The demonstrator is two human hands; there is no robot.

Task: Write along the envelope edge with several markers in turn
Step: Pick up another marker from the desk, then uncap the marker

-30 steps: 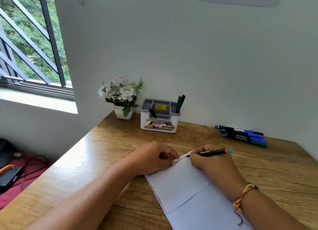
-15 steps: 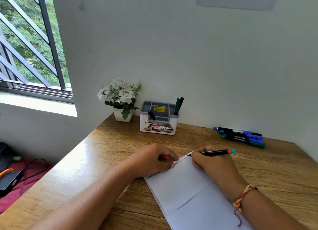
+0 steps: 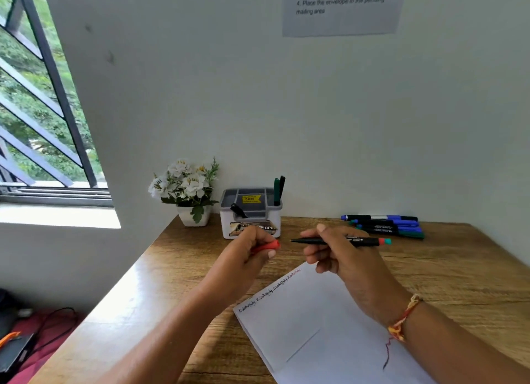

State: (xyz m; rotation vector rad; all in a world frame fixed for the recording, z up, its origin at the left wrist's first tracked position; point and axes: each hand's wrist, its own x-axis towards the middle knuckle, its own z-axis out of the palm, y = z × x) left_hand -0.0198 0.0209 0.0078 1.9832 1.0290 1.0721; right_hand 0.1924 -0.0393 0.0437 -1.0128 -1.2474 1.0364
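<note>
1. A wooden counter (image 3: 459, 271) fills a white-walled corner beside a barred window (image 3: 43, 102), with a printed notice (image 3: 341, 7) taped high on the wall.
2. The right hand (image 3: 338, 258) pinches a black-barrelled marker (image 3: 341, 241) between thumb and fingers. It is held about level, bare tip pointing left, which looks like a pose for capping rather than writing.
3. The left hand (image 3: 246, 257) is curled round a red cap (image 3: 266, 246), whose end sticks out toward the marker tip. Cap and tip are roughly in line but apart.
4. Both hands hover above the counter, clear of the paper. The forearms converge from the near edge, and the right wrist, with a woven thread band (image 3: 403, 317), hangs over the envelope.
5. The envelope (image 3: 309, 326) lies flat and angled just below the hands, flap side up. A line of handwriting (image 3: 269, 290) runs along its far-left edge; the last word seems red, though it is too small to read.
6. Farther out, spare markers (image 3: 384, 225) lie side by side near the wall, well apart from the envelope and probably within reach for a swap. A grey organiser (image 3: 251, 214) and a flower pot (image 3: 190, 188) stand by the corner.
</note>
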